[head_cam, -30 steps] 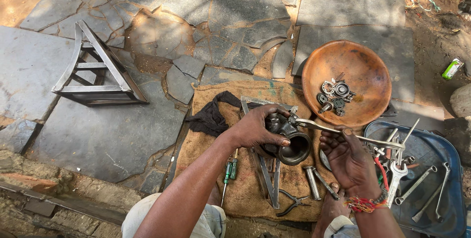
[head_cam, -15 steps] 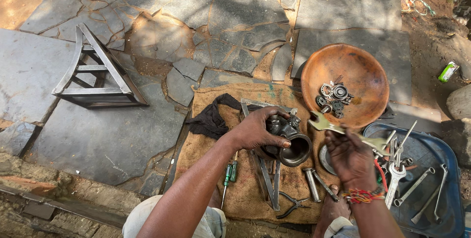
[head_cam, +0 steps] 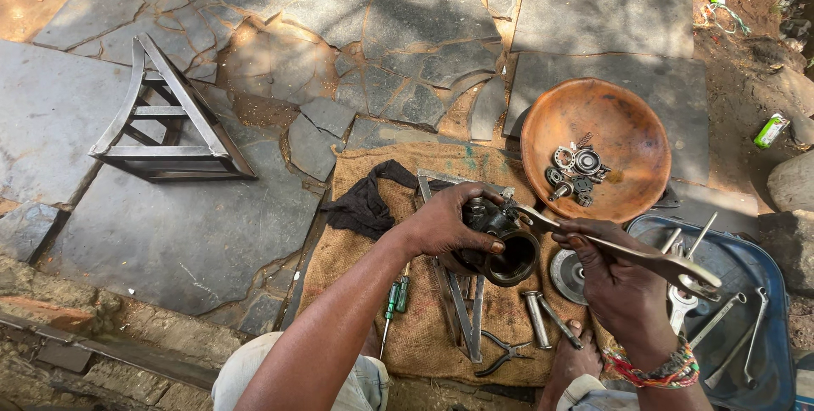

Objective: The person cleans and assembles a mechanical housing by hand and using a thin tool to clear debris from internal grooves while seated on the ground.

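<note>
**Housing and spanner in hand**

My left hand (head_cam: 445,223) grips a dark round housing (head_cam: 502,243) over the sacking (head_cam: 424,326), fingers wrapped around it. My right hand (head_cam: 617,280) is closed on a long spanner (head_cam: 627,250), its end touching the housing's top. A rusty bowl (head_cam: 623,119) of small parts sits just behind.

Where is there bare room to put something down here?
Free: the big grey stone slab between the metal frame and the burlap mat, and the bowl's upper half. Crowded: the mat beneath both hands and the blue tray of wrenches.
</note>
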